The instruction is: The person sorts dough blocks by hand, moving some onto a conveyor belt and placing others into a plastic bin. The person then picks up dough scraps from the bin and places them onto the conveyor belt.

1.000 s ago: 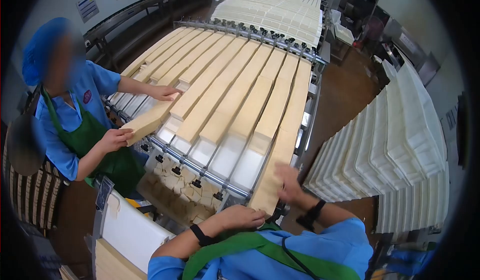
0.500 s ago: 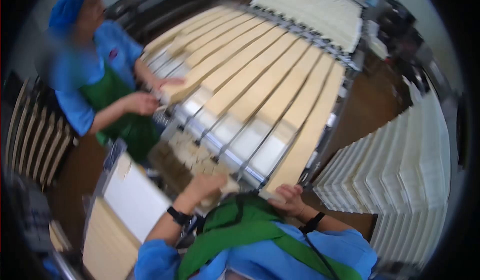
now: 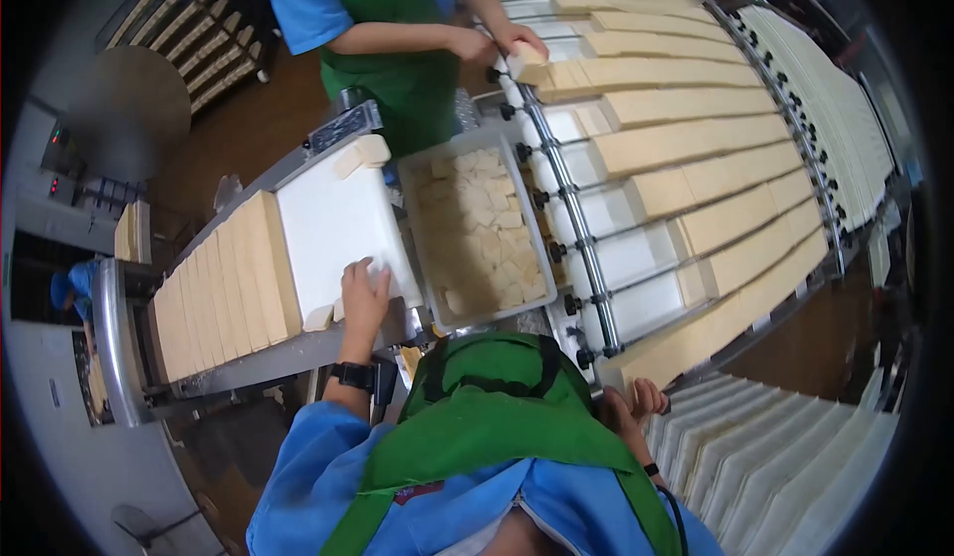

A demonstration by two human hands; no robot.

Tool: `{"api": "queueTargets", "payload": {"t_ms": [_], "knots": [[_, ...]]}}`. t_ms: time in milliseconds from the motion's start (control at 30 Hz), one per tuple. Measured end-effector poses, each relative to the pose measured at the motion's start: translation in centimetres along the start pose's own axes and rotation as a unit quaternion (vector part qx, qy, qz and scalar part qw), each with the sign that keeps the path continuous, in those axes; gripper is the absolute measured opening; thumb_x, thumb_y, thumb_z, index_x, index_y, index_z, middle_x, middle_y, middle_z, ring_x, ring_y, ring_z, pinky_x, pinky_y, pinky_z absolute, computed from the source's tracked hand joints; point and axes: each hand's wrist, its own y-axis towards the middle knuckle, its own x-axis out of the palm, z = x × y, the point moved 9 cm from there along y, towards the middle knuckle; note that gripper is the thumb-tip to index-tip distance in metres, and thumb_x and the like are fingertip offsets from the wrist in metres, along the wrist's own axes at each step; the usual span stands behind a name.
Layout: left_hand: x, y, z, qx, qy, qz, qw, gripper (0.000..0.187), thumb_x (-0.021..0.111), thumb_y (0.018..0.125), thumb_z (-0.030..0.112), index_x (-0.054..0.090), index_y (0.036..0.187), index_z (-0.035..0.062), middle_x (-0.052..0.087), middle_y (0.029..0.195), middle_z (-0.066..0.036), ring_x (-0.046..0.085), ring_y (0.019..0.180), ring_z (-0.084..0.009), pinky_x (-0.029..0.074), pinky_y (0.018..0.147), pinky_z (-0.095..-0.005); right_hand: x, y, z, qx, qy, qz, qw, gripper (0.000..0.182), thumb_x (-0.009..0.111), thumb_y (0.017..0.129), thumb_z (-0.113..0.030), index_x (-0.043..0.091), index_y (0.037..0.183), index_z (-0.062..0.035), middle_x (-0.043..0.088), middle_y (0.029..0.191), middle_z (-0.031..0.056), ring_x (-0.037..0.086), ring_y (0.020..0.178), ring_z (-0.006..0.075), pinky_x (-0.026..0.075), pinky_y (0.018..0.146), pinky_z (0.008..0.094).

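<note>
My left hand is open, fingers spread, over the white surface of the left conveyor. Just beside it, small pale pieces lie at the near edge. My right hand is at the near end of the closest long row of pale, thin stacked pieces. Its fingers are curled, and what they hold, if anything, is hidden. Between the two conveyors sits a plastic bin with many broken cream-coloured pieces inside.
Across from me a co-worker's hands hold a pale piece at a row's end. A metal bar with black knobs crosses the right conveyor. Pale blocks line the left conveyor. Stacked white sheets stand at lower right.
My view has turned left. My left hand has moved from the bin's near end to the white conveyor surface, its fingers now spread. My right hand stays by the near row's end.
</note>
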Motion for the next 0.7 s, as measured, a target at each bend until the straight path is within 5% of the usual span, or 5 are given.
{"api": "queueTargets", "payload": {"t_ms": [133,333,467,633,700], "knots": [[1.2,-2.6,-5.8,-0.090,0.072,-0.101,0.988,0.057,0.056,0.084,0.047,0.052,0.114,-0.0007,0.050,0.112,-0.026,0.046,0.104,-0.0436,0.038,0.090,-0.0499,0.0,0.1,-0.2,-0.024,0.000,-0.035,0.999,0.026,0.064,0.072,-0.018,0.061,0.098,-0.0232,0.040,0.124,0.0139,0.039,0.114,0.0320,0.026,0.091,0.0469],[1.3,-3.2,-3.9,-0.049,0.069,-0.056,0.995,0.058,0.059,0.082,0.048,0.051,0.116,0.0017,0.049,0.108,-0.026,0.046,0.098,-0.0435,0.038,0.089,-0.0508,0.3,-0.8,0.2,-0.039,0.002,0.006,0.999,0.023,0.065,0.072,-0.020,0.063,0.096,-0.0191,0.040,0.126,0.0168,0.042,0.112,0.0336,0.032,0.086,0.0494],[-0.2,-1.8,-2.0,-0.010,-0.165,0.009,0.986,0.060,0.061,0.081,0.045,0.049,0.121,0.0021,0.042,0.119,-0.029,0.042,0.109,-0.0424,0.036,0.095,-0.0488,0.7,-1.8,0.7,-0.032,-0.032,0.061,0.997,0.014,0.063,0.077,-0.025,0.062,0.089,-0.0188,0.052,0.113,0.0189,0.050,0.102,0.0347,0.034,0.083,0.0499],[-1.7,-3.3,-11.4,-0.381,0.116,-0.015,0.917,0.074,0.055,0.082,0.051,0.039,0.132,-0.0025,0.037,0.129,-0.032,0.039,0.117,-0.0454,0.033,0.097,-0.0529,1.3,-2.4,1.5,-0.017,-0.014,0.076,0.997,0.021,0.066,0.078,-0.022,0.061,0.097,-0.0260,0.046,0.123,0.0142,0.043,0.111,0.0323,0.028,0.088,0.0485],[0.6,-3.1,-12.4,-0.362,0.115,-0.061,0.923,0.073,0.053,0.082,0.052,0.042,0.128,-0.0030,0.040,0.127,-0.031,0.040,0.117,-0.0447,0.032,0.098,-0.0534,1.5,-2.8,2.3,-0.026,-0.028,0.057,0.998,0.020,0.066,0.078,-0.022,0.062,0.096,-0.0255,0.046,0.123,0.0145,0.044,0.110,0.0323,0.028,0.086,0.0481]]}}
